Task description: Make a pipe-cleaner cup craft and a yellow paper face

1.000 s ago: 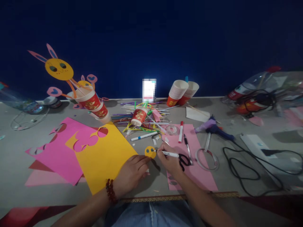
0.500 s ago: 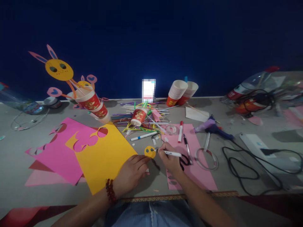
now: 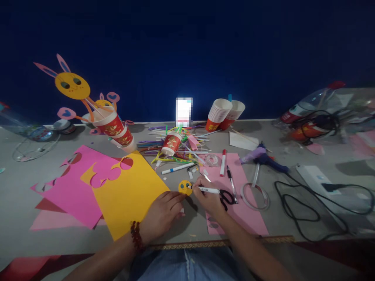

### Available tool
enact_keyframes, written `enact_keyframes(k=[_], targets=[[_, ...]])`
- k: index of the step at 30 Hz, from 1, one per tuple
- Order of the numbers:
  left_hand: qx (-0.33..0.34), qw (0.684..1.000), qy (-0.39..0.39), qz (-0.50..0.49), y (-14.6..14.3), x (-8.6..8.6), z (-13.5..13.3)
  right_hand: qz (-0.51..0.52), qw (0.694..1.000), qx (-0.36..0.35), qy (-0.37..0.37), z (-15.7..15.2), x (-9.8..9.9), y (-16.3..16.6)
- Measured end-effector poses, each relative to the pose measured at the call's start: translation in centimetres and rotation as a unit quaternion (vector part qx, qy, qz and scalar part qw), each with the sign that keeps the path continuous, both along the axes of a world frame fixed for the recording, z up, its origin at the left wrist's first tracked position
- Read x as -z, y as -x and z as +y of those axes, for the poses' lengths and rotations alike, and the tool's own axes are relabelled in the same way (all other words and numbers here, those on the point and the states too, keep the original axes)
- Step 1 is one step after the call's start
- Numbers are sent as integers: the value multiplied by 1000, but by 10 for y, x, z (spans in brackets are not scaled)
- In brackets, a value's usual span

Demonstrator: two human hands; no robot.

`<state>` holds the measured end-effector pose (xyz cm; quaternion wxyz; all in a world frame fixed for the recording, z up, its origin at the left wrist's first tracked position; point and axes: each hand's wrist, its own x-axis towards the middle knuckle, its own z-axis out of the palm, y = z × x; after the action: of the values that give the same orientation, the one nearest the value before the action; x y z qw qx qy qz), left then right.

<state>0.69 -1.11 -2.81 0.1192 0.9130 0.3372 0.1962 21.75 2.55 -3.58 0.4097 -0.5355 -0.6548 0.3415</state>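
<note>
In the head view, a small yellow paper disc (image 3: 184, 186) lies on the table with two dark blue eye spots on it. My left hand (image 3: 164, 213) rests flat beside it, fingers stretched, the fingertips touching the disc's lower edge. My right hand (image 3: 208, 196) is closed around a white acrylic marker (image 3: 209, 190), whose dark tip is at the right eye spot. Black-handled scissors (image 3: 229, 197) lie just right of that hand, partly hidden by it, on a pink paper sheet (image 3: 249, 212). A yellow sheet (image 3: 129, 195) extends to the left of my left hand.
Behind the disc are a blue-banded marker (image 3: 177, 168), a pile of pipe cleaners (image 3: 146, 146) and a red paper cup (image 3: 172, 143). Stacked cups (image 3: 218, 113) stand farther back. A rabbit-faced cup figure (image 3: 73, 86) is left; a glue gun (image 3: 271, 162) and black cable (image 3: 293, 210) are right.
The marker's rear end has shifted slightly left and its tip has moved a little on the right eye spot. My left hand and the disc stay practically in place.
</note>
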Motion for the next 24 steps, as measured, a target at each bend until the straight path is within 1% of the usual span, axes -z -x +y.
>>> enact_keyframes(k=[8, 13, 18, 24], targets=[[-3, 1000, -3, -3, 0, 0, 0, 6, 1000, 6, -8, 0, 0, 1], [0, 1000, -3, -8, 0, 1, 0, -11, 1000, -1, 4, 0, 0, 0], [-2, 1000, 1, -6, 0, 0, 0, -1, 1000, 1, -16, 0, 1, 0], [-3, 1000, -2, -7, 0, 0, 0, -1, 1000, 1, -11, 0, 2, 0]])
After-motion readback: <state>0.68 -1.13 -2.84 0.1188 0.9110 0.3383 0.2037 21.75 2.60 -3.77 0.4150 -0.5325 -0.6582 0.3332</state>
